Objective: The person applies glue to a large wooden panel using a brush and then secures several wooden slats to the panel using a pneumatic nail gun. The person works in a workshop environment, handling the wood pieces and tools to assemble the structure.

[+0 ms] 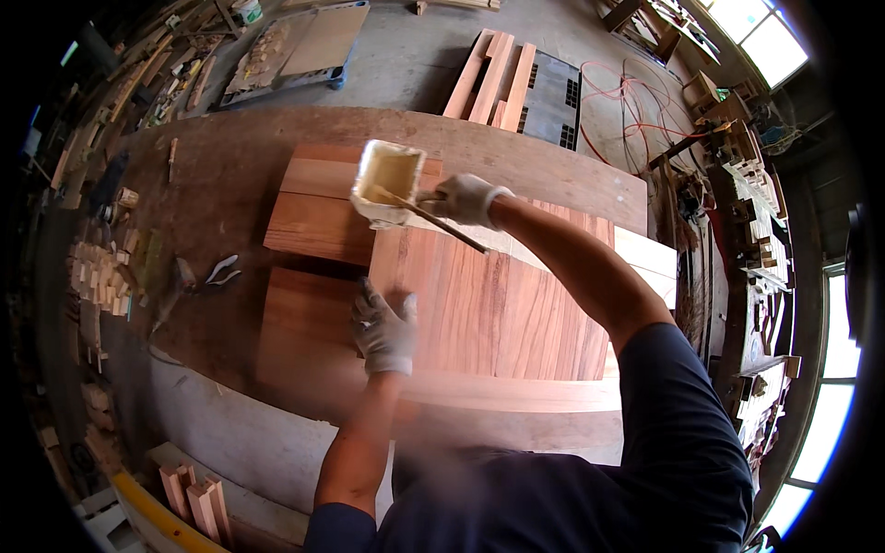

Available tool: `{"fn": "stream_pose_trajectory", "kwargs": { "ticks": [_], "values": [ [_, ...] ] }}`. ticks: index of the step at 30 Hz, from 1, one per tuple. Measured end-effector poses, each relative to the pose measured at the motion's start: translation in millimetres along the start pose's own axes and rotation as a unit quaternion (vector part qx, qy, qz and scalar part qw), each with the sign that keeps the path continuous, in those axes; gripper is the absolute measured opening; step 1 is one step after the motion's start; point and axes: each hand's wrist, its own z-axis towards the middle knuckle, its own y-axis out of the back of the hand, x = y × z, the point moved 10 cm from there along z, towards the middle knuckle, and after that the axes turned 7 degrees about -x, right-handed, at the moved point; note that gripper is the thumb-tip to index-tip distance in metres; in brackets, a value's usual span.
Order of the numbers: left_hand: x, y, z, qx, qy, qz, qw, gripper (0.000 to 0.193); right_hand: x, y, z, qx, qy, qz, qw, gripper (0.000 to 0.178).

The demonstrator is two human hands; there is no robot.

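The head view looks down on a broad brown worktable (217, 166) where a person in gloves leans over joined wooden pieces. The right hand (466, 200) reaches forward, its fingers closed at the near right side of a pale, square-mouthed tub (362, 189); exactly how they grasp it is hard to see. The tub is tilted so that its mouth faces the camera, and it is over the inner end of the upper left panel (318, 207), close to the far left corner of a large plank panel (489, 309). Yellowish-cream stuff coats its inside. A thin stick (456, 234) slants out of the tub, passing below the right hand toward the large panel.

The left hand (383, 334) is at the left edge of the large panel, beside the lower left panel (309, 313). Its thumb and forefinger stand well apart; whether the other fingers clasp anything cannot be told. A dark gap separates the two left panels, and a pale board (516, 392) runs along the large panel's near side.

Small wood blocks (101, 276) are heaped at the far left. Beyond the table, reddish planks (489, 78) lie across a dark grey pallet (553, 88), with a red hose (636, 106) coiled on the floor to the right of it.
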Motion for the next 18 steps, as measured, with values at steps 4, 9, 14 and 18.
{"fn": "stream_pose_trajectory", "kwargs": {
  "ticks": [4, 9, 14, 18],
  "values": [
    [3, 2, 2, 0.008, 0.004, 0.014, 1.0, 0.095, 33, 26, -8, 0.012, -0.018, 0.003, 1.0, 0.058],
    [2, -1, -2, 0.012, 0.039, -0.004, 0.999, 0.095, -13, 37, -26, -0.023, 0.055, -0.11, 0.992, 0.054],
    [-1, -1, 0, 0.016, 0.015, 0.027, 0.999, 0.093, -169, 28, -98, -0.026, 0.103, -0.325, 0.94, 0.058],
    [15, -9, -1, 0.026, 0.035, 0.051, 0.998, 0.093, -295, 77, -239, -0.01, -0.105, -0.268, 0.958, 0.054]
  ]
}}
